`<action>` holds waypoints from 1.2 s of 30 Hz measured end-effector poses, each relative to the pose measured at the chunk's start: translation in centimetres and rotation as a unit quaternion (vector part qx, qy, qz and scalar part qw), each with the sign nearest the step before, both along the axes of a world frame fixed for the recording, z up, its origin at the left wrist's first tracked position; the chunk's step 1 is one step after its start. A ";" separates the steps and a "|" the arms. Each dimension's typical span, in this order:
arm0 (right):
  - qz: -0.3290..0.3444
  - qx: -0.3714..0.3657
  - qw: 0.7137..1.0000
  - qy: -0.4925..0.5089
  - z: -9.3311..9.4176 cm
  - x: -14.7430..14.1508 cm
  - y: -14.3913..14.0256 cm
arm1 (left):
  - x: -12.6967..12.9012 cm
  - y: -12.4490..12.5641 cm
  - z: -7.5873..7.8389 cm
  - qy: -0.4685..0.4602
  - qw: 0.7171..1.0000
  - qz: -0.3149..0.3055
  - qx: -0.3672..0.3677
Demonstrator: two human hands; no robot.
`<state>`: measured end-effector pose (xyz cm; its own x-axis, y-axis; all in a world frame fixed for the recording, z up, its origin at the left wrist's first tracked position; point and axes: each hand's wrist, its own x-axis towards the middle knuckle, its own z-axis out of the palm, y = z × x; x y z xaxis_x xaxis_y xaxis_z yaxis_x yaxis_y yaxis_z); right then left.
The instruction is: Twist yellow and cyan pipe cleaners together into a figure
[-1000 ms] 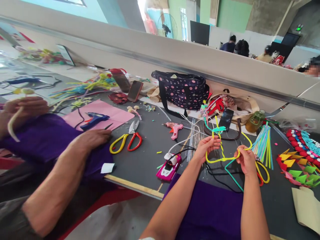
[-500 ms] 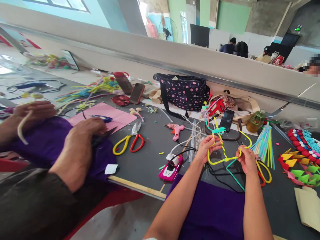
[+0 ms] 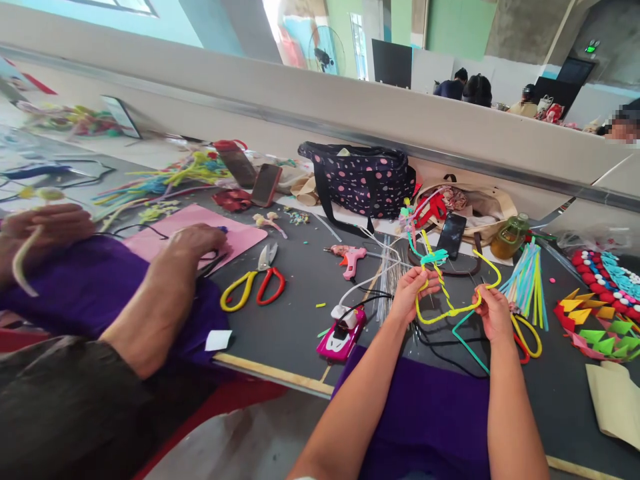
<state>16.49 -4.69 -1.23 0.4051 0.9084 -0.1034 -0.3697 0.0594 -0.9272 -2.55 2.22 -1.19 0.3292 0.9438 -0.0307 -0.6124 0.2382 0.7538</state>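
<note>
My left hand (image 3: 414, 293) is closed in a pinch on the left side of a bent yellow pipe cleaner (image 3: 434, 321), palm partly turned up. Between my hands, this piece forms a wide loop with a twisted yellow stem (image 3: 446, 290) rising from its lower edge. A turquoise fuzzy piece (image 3: 434, 257) crosses the stem near its top. My right hand (image 3: 493, 312) pinches the loop's right side, where the free end curls up above my fingers. Below it, a bent green pipe cleaner (image 3: 469, 348) lies by yellow-and-red scissor handles (image 3: 531, 337).
A pink glue gun (image 3: 351, 259), a magenta car-shaped power strip (image 3: 344, 333) and open scissors (image 3: 263, 277) lie to the left. Behind are a patterned bag (image 3: 365, 180), a phone (image 3: 453, 237) and a bottle (image 3: 510, 237). A co-worker's hand (image 3: 195, 243) is over a pink sheet.
The co-worker's near hand has moved forward onto a blue-handled tool on the pink sheet. My hands keep their pinches, and the yellow loop has barely shifted. The view has turned slightly.
</note>
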 end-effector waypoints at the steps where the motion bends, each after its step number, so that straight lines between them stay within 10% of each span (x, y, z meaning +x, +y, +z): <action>1: -0.003 0.001 1.000 -0.005 0.0 0.0 0.0 | 0.0 0.0 0.0 0.001 1.000 -0.004 0.002; 36: -0.075 -0.017 0.995 -0.063 -0.3 -0.8 0.7 | 0.2 0.1 -0.1 0.034 0.998 0.043 0.009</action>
<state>15.64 -4.02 -1.54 0.5478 0.8335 -0.0719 -0.2394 0.0738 -0.9681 -2.37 2.37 -1.32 0.2447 0.9690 -0.0340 -0.5767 0.1736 0.7983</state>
